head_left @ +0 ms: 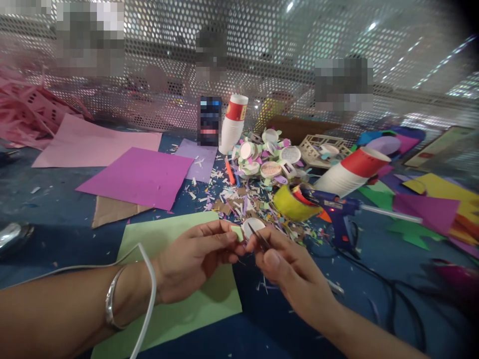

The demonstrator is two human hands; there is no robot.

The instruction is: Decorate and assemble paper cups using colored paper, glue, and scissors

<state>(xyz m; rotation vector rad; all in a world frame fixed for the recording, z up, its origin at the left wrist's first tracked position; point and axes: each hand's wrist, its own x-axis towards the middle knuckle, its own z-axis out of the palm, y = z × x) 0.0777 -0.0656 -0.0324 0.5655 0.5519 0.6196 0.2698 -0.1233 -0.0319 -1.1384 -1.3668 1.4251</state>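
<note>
Left hand (194, 259): closed on a small green paper piece (237, 233), pinched at the fingertips, over the near green sheet (179, 309).
Right hand (288, 269): clamped on small scissors (258, 237), tips at the green piece.
White disc (252, 227): just behind both hands.
Glue gun (337, 209): right, on blue table (37, 199).
Cup pile (269, 154): far centre.

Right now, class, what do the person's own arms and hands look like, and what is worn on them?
Both arms are bare, with no sleeves or gloves. The left hand has a silver metal bangle at its wrist. The right hand wears nothing visible.
</note>
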